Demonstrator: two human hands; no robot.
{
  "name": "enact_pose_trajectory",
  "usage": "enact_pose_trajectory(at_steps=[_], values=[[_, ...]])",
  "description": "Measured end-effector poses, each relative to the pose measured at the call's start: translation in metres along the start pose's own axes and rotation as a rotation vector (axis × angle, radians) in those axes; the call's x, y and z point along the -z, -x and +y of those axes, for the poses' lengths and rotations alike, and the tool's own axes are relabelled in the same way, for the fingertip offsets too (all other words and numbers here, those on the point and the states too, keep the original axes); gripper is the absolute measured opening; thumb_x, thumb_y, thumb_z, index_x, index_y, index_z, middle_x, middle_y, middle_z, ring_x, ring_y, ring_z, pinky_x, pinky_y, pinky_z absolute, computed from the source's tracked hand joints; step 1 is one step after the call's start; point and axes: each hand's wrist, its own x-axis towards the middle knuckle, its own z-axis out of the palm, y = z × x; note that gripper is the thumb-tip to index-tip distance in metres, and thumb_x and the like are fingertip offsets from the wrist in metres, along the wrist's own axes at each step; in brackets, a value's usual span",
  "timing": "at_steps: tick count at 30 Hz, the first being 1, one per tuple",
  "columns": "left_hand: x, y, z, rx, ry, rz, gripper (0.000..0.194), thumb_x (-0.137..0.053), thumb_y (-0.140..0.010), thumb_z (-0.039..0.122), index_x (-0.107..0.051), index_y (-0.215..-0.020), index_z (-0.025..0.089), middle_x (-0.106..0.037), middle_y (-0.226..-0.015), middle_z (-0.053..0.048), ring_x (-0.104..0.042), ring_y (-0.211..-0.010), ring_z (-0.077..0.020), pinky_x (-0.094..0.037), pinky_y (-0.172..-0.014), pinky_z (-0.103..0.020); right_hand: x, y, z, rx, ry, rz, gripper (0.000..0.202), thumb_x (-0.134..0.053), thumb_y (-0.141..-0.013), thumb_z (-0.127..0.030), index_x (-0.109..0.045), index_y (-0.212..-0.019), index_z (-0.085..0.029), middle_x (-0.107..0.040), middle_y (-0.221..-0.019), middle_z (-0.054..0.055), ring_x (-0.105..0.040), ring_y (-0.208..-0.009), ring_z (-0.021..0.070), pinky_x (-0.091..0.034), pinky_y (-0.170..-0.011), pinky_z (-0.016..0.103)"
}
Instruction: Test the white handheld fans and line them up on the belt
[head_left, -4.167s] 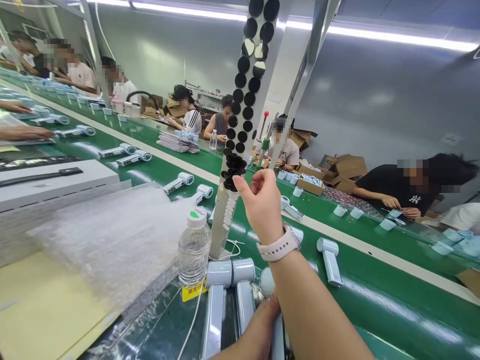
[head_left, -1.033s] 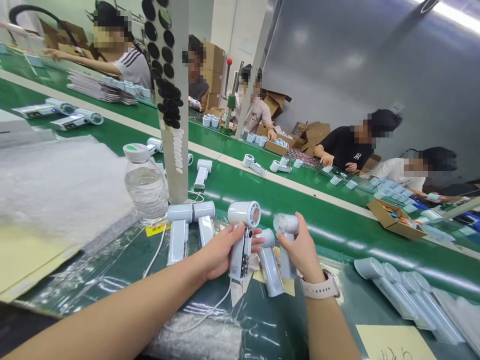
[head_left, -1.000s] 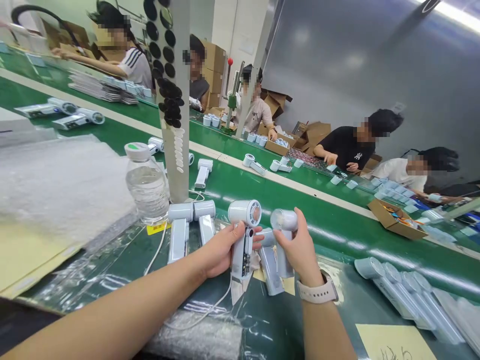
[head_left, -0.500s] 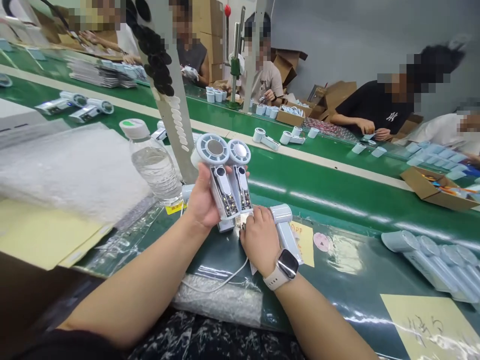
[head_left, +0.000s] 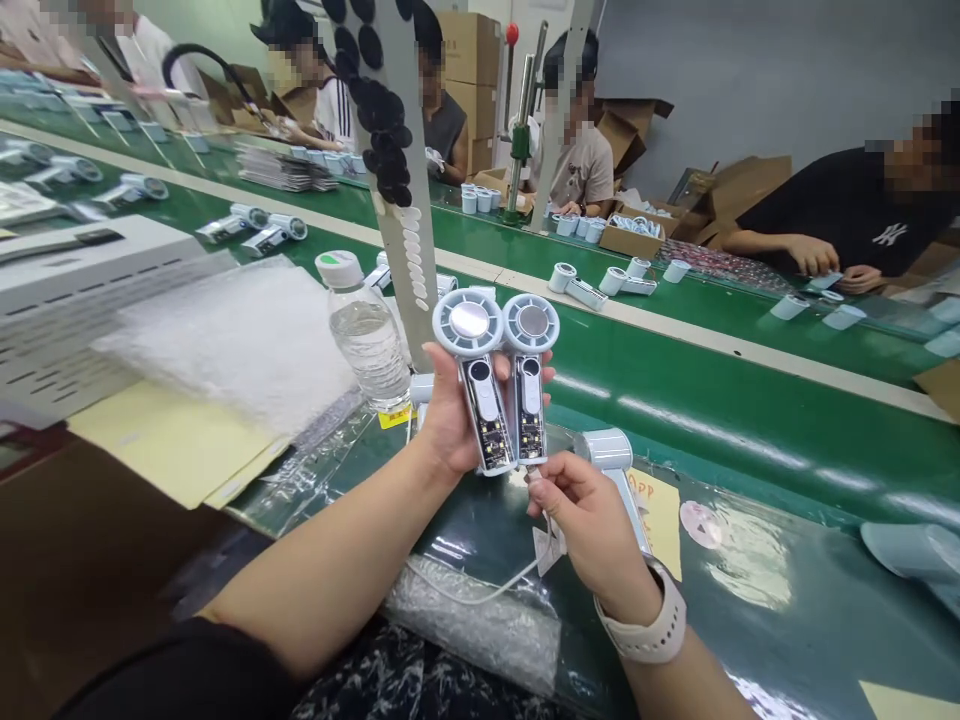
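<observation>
Two light-blue handheld fans, a left one and a right one, stand side by side in my left hand, which is closed around their handles. Their round heads point up, and circuit boards show through the dark handle fronts. My right hand pinches the plug of a white charging cable at the bottom end of the right fan. Whether the plug is fully seated I cannot tell. Another light-blue fan lies on the bench behind my right hand, partly hidden by it.
A water bottle stands left of my hands, beside a metal post. Bubble wrap lies along the near bench edge. Beyond runs a green conveyor carrying several fans. Co-workers sit across it. A white slotted box is at left.
The view has swung left. My right hand has turned and come up to the right fan's bottom end, with the cable plug now visible in its fingers. The fans now face me more squarely.
</observation>
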Motion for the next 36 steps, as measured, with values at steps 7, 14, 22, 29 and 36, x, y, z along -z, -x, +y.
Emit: enact_pose_trajectory(at_steps=[7, 14, 22, 29, 36], values=[[-0.01, 0.006, 0.005, -0.038, -0.081, 0.047, 0.067, -0.073, -0.056, 0.083, -0.061, -0.065, 0.018, -0.075, -0.103, -0.008, -0.071, -0.096, -0.0252, -0.06, -0.078, -0.033, -0.005, 0.006, 0.007, 0.039, -0.028, -0.03, 0.04, -0.069, -0.085, -0.057, -0.058, -0.073, -0.021, -0.059, -0.055, -0.004, -0.054, -0.055, 0.0135, -0.042, -0.059, 0.028], [-0.011, 0.008, 0.001, -0.08, -0.156, 0.069, 0.07, -0.068, -0.056, 0.087, -0.061, -0.064, 0.019, -0.074, -0.099, -0.008, -0.07, -0.1, -0.0281, -0.06, -0.078, -0.034, -0.012, 0.009, 0.005, 0.06, -0.114, 0.047, 0.045, -0.068, -0.085, -0.063, -0.053, -0.072, -0.023, -0.052, -0.046, -0.007, -0.052, -0.046, 0.0125, -0.041, -0.052, 0.026], [-0.004, 0.01, -0.008, -0.069, -0.214, 0.045, 0.072, -0.067, -0.055, 0.09, -0.063, -0.07, 0.02, -0.074, -0.104, -0.01, -0.065, -0.115, -0.0362, -0.059, -0.081, -0.038, -0.019, 0.008, 0.01, 0.111, -0.066, 0.087, 0.041, -0.06, -0.092, -0.059, -0.054, -0.074, -0.023, -0.056, -0.056, -0.004, -0.054, -0.056, 0.0143, -0.044, -0.058, 0.028], [-0.001, -0.001, 0.001, -0.199, -0.131, 0.16, 0.062, -0.068, -0.067, 0.081, -0.067, -0.074, 0.02, -0.074, -0.099, -0.006, -0.067, -0.112, -0.028, -0.059, -0.081, -0.029, 0.004, 0.007, 0.006, 0.394, 0.537, 0.089, 0.025, -0.045, -0.1, -0.033, -0.058, -0.081, -0.023, -0.064, -0.121, 0.012, -0.057, -0.116, 0.0294, -0.045, -0.099, 0.05], [-0.007, 0.006, -0.004, 0.035, -0.109, 0.043, 0.068, -0.067, -0.062, 0.086, -0.061, -0.067, 0.019, -0.073, -0.105, -0.01, -0.06, -0.126, -0.0363, -0.057, -0.097, -0.043, 0.036, -0.007, 0.02, 0.543, 1.142, 0.123, 0.027, -0.05, -0.087, -0.007, -0.062, -0.067, -0.021, -0.056, -0.144, 0.014, -0.034, -0.143, 0.0434, -0.026, -0.113, 0.073]])
